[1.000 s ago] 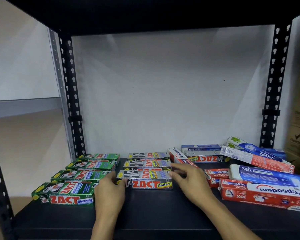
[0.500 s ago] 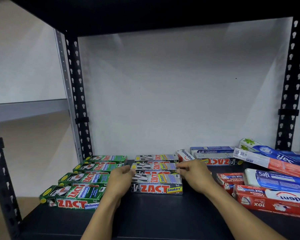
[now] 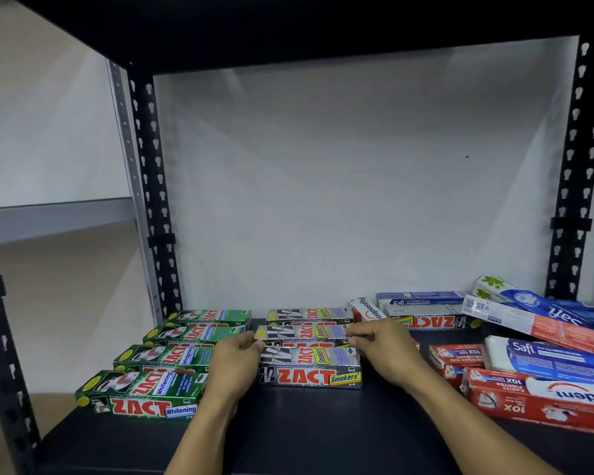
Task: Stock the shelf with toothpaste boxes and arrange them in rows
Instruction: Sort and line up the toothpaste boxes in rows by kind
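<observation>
Left hand (image 3: 235, 358) and right hand (image 3: 383, 351) pinch the short ends of a grey Zact Smokers box (image 3: 302, 332), second from the near edge in the centre row on the shelf (image 3: 306, 426). Probably light, stiff, crushable card, so an end grip suits squaring it.

Left grip (image 3: 234, 361), right grip (image 3: 384, 351) shifted back, now pinching second Smokers box (image 3: 302, 332) ends
</observation>
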`<state>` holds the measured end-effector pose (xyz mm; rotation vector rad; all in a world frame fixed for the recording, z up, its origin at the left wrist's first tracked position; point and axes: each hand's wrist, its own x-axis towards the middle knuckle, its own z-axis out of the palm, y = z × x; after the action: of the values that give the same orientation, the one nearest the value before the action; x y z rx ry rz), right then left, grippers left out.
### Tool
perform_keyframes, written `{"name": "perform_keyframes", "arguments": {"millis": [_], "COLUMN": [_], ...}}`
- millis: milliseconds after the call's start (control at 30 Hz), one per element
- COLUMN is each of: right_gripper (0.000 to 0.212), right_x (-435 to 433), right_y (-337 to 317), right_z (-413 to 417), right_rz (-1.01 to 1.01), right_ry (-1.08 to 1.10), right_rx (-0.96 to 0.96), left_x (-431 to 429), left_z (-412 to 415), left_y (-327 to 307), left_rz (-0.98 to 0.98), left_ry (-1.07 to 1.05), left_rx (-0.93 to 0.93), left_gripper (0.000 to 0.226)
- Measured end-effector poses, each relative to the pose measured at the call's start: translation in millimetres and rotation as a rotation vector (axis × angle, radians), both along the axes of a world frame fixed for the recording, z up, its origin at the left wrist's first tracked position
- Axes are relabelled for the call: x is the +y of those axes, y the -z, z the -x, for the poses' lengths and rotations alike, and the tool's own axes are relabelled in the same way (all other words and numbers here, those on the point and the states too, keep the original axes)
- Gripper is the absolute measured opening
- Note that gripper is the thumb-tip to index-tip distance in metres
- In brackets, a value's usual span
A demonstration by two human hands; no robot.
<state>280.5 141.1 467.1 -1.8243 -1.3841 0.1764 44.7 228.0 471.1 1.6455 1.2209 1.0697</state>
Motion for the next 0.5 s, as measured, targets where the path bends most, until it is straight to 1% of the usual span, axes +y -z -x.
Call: {"name": "perform_keyframes", "arguments": {"millis": [167, 300, 400, 500], "right_gripper": [0.026, 0.027, 0.028, 0.028], "right_x": [-1, -1, 5, 17], "right_y": [1, -3, -10, -17], "right_z": [-1, -1, -6, -16], "right_rz": [0.000, -0.076, -0.120, -0.074], "right_ry": [0.004, 0.048, 0.080, 0.108], "right_rx": [0.014, 0.012, -0.076, -0.217], "left_x": [1, 1, 11, 22], "left_z": [0, -1, -5, -14], "left_y": [1, -2, -10, -26], "left_rz": [0.010, -0.013, -0.077, -0.131], "left_ry": [0.007, -0.011, -0.026, -0.018], "left_rx": [0.016, 0.069, 0.147, 0.247], "left_gripper": [0.044, 0.044, 0.044, 0.046]}}
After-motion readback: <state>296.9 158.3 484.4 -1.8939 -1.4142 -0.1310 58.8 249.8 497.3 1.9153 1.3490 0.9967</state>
